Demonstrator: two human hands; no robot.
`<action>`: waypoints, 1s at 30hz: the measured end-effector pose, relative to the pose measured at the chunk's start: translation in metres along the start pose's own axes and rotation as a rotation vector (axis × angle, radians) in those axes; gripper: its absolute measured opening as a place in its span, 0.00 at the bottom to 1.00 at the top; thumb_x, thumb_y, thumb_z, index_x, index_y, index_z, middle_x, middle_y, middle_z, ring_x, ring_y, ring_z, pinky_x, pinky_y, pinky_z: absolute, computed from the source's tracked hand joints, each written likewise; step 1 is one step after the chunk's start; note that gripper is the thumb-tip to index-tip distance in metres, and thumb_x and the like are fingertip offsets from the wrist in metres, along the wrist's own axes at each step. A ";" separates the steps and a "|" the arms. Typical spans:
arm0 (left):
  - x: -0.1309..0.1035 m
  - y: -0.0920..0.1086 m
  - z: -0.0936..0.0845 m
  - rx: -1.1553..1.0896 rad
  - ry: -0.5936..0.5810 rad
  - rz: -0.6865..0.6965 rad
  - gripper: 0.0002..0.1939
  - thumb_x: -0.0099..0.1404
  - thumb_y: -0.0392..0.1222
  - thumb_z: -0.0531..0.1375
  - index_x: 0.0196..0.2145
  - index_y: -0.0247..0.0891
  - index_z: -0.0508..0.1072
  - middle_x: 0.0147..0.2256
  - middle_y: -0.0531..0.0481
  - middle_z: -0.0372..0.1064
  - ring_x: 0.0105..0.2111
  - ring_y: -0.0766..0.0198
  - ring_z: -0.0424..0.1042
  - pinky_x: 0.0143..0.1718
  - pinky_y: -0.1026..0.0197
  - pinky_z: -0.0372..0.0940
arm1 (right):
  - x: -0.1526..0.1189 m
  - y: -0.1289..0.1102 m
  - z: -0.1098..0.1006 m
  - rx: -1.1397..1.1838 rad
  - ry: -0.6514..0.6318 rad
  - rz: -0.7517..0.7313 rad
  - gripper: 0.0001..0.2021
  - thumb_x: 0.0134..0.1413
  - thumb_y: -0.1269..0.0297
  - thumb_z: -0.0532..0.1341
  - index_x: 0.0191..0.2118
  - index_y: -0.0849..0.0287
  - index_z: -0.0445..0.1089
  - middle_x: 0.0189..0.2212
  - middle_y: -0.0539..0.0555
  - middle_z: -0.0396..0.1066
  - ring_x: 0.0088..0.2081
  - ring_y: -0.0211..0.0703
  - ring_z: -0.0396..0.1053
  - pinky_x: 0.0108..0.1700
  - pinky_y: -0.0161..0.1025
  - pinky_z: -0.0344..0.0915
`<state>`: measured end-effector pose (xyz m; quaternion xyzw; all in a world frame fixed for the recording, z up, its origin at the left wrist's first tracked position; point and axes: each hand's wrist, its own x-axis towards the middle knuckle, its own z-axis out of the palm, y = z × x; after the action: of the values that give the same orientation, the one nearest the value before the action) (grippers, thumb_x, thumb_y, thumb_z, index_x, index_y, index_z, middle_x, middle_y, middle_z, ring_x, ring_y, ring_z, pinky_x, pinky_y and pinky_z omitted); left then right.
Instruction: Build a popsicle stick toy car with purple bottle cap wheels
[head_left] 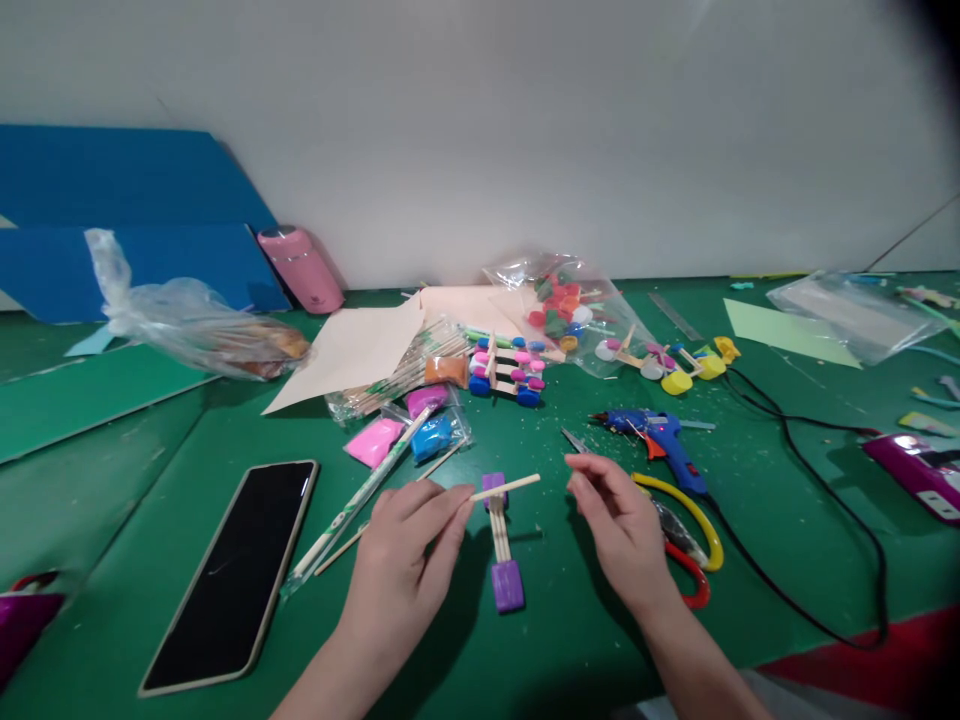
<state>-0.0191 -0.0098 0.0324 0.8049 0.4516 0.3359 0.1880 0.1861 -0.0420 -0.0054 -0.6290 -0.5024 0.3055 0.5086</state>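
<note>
My left hand [409, 545] pinches a short, pale wooden stick [517, 487] between thumb and fingertips. The stick points right, above a small piece made of parallel sticks [501, 535] with a purple block [508, 586] at each end, which lies on the table. To the right, my right hand [619, 525] is raised with thumb and index finger nearly together; whatever they may hold is too small to make out. Scissors [705, 530] with yellow and red handles lie partly hidden behind that hand. Just beyond them rests a blue glue gun [660, 440].
A phone [232, 580] and a wrapped straw-like stick [360, 500] lie left. Behind are clay packets [431, 437], a stick-and-clay model [506, 372], a bag of colored pieces [562, 310] and a pink bottle [302, 270]. The glue gun's black cord [832, 500] loops across the right side.
</note>
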 end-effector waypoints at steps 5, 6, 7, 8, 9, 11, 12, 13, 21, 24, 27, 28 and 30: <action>0.000 0.006 -0.006 -0.499 -0.015 -0.413 0.08 0.59 0.42 0.57 0.29 0.40 0.74 0.22 0.53 0.64 0.23 0.67 0.61 0.24 0.65 0.56 | -0.013 0.023 -0.049 -0.356 0.035 -0.027 0.11 0.54 0.62 0.54 0.43 0.56 0.65 0.35 0.55 0.68 0.34 0.45 0.67 0.36 0.40 0.65; 0.000 0.007 -0.005 -0.593 -0.016 -0.513 0.08 0.59 0.44 0.58 0.27 0.39 0.74 0.21 0.54 0.62 0.22 0.68 0.59 0.23 0.66 0.54 | -0.016 0.028 -0.059 -0.433 0.023 -0.059 0.11 0.53 0.62 0.55 0.43 0.56 0.65 0.38 0.56 0.67 0.38 0.46 0.66 0.40 0.43 0.64; 0.000 0.007 -0.004 -0.685 -0.018 -0.606 0.10 0.58 0.45 0.58 0.25 0.38 0.74 0.20 0.54 0.60 0.22 0.69 0.58 0.22 0.66 0.53 | -0.020 0.033 -0.067 -0.517 0.004 -0.094 0.12 0.52 0.63 0.55 0.43 0.56 0.64 0.40 0.57 0.66 0.41 0.48 0.65 0.43 0.45 0.63; 0.000 0.008 -0.003 -0.771 -0.023 -0.685 0.11 0.57 0.46 0.59 0.23 0.37 0.73 0.19 0.55 0.59 0.21 0.70 0.57 0.21 0.67 0.52 | -0.023 0.038 -0.075 -0.599 -0.019 -0.110 0.13 0.52 0.63 0.55 0.45 0.56 0.63 0.42 0.58 0.64 0.44 0.50 0.64 0.46 0.47 0.62; 0.000 0.009 -0.002 -0.850 -0.028 -0.749 0.12 0.56 0.47 0.59 0.21 0.36 0.72 0.19 0.55 0.58 0.20 0.70 0.56 0.21 0.67 0.51 | -0.027 0.042 -0.081 -0.669 -0.045 -0.122 0.15 0.51 0.64 0.54 0.46 0.57 0.62 0.44 0.59 0.63 0.46 0.51 0.63 0.47 0.49 0.61; 0.001 0.011 0.001 -0.975 -0.025 -0.824 0.14 0.55 0.47 0.61 0.19 0.35 0.70 0.18 0.55 0.57 0.20 0.72 0.55 0.21 0.66 0.51 | -0.033 0.048 -0.090 -0.769 -0.080 -0.139 0.18 0.50 0.65 0.53 0.48 0.60 0.59 0.46 0.61 0.61 0.47 0.52 0.62 0.48 0.50 0.60; 0.001 0.012 0.002 -1.019 -0.017 -0.845 0.14 0.54 0.46 0.61 0.19 0.34 0.70 0.18 0.55 0.58 0.19 0.72 0.54 0.21 0.66 0.51 | -0.034 0.050 -0.092 -0.807 -0.090 -0.146 0.19 0.49 0.66 0.53 0.49 0.61 0.59 0.46 0.62 0.61 0.47 0.53 0.62 0.48 0.50 0.61; 0.001 0.013 0.003 -1.050 -0.006 -0.861 0.13 0.54 0.46 0.61 0.20 0.34 0.71 0.18 0.55 0.58 0.19 0.72 0.54 0.21 0.66 0.50 | -0.035 0.052 -0.094 -0.841 -0.097 -0.152 0.20 0.48 0.66 0.53 0.49 0.62 0.58 0.46 0.63 0.61 0.47 0.53 0.63 0.47 0.50 0.62; -0.004 0.013 0.002 -1.096 0.064 -0.867 0.14 0.52 0.47 0.63 0.20 0.33 0.71 0.18 0.55 0.60 0.18 0.73 0.53 0.21 0.66 0.49 | -0.019 0.050 -0.099 -0.967 -0.113 0.038 0.20 0.39 0.65 0.55 0.43 0.59 0.64 0.38 0.60 0.71 0.37 0.53 0.71 0.36 0.46 0.68; -0.005 0.013 0.003 -1.088 0.064 -0.867 0.15 0.52 0.47 0.63 0.18 0.33 0.70 0.18 0.55 0.60 0.19 0.73 0.53 0.21 0.66 0.49 | -0.017 0.042 -0.099 -0.855 -0.119 0.065 0.19 0.40 0.65 0.55 0.43 0.57 0.63 0.39 0.58 0.71 0.36 0.50 0.71 0.36 0.43 0.69; -0.003 0.015 0.006 -1.096 0.048 -0.859 0.13 0.53 0.47 0.62 0.21 0.34 0.72 0.17 0.56 0.59 0.19 0.74 0.53 0.21 0.67 0.48 | -0.021 0.029 -0.091 -0.674 -0.135 -0.045 0.20 0.42 0.67 0.55 0.46 0.56 0.60 0.42 0.57 0.69 0.41 0.48 0.70 0.41 0.42 0.67; -0.002 0.016 0.007 -1.097 0.041 -0.851 0.12 0.54 0.47 0.62 0.22 0.35 0.73 0.17 0.56 0.59 0.19 0.74 0.53 0.21 0.68 0.48 | -0.023 0.023 -0.086 -0.611 -0.152 -0.079 0.20 0.44 0.66 0.55 0.46 0.56 0.59 0.43 0.57 0.68 0.42 0.47 0.69 0.42 0.41 0.67; 0.000 0.018 0.008 -1.090 0.029 -0.831 0.11 0.55 0.46 0.61 0.24 0.36 0.74 0.17 0.56 0.59 0.19 0.73 0.53 0.21 0.68 0.48 | -0.026 0.012 -0.074 -0.515 -0.215 -0.101 0.19 0.45 0.64 0.58 0.47 0.54 0.57 0.44 0.57 0.66 0.42 0.46 0.69 0.42 0.40 0.68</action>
<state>-0.0026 -0.0196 0.0380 0.3508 0.4919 0.4262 0.6733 0.2483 -0.0905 0.0015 -0.6755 -0.6452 0.2069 0.2907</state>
